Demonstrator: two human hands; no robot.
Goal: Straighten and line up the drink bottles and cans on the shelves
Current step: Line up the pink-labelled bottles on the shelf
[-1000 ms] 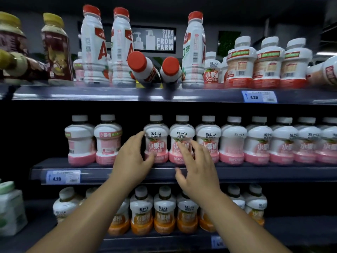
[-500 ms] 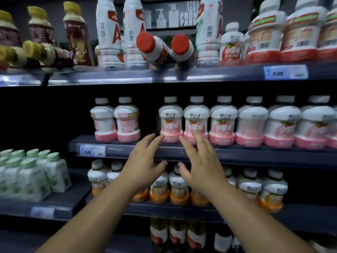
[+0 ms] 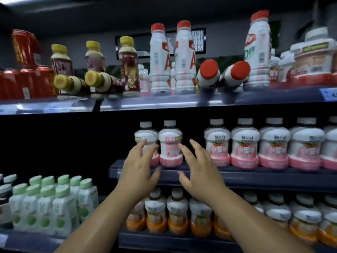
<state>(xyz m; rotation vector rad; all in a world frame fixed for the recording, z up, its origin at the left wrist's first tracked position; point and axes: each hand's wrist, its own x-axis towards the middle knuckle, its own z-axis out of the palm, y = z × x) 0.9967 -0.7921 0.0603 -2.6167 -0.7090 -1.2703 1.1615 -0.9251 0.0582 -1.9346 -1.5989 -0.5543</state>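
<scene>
Two pink-bottomed white bottles (image 3: pixel 170 143) stand apart from the rest at the left end of the middle shelf (image 3: pixel 237 175). My left hand (image 3: pixel 139 170) and my right hand (image 3: pixel 197 170) are open with fingers spread, just in front of these two, one on each side, holding nothing. A gap separates the pair from a straight row of the same pink bottles (image 3: pixel 273 143) to the right. On the top shelf (image 3: pixel 145 103), two red-capped white bottles (image 3: pixel 221 73) and two yellow-capped brown bottles (image 3: pixel 85 83) lie tipped over, caps facing out.
Upright red-capped tall bottles (image 3: pixel 172 57) and red cans (image 3: pixel 25 73) stand on the top shelf. Orange-bottomed bottles (image 3: pixel 176 212) fill the shelf below my hands. Green-capped white bottles (image 3: pixel 49 203) stand on a lower shelf at the left.
Both hands have left the pink row's left end and shifted left to the separate pair of pink bottles. The view has swung left and up, showing more of the top shelf.
</scene>
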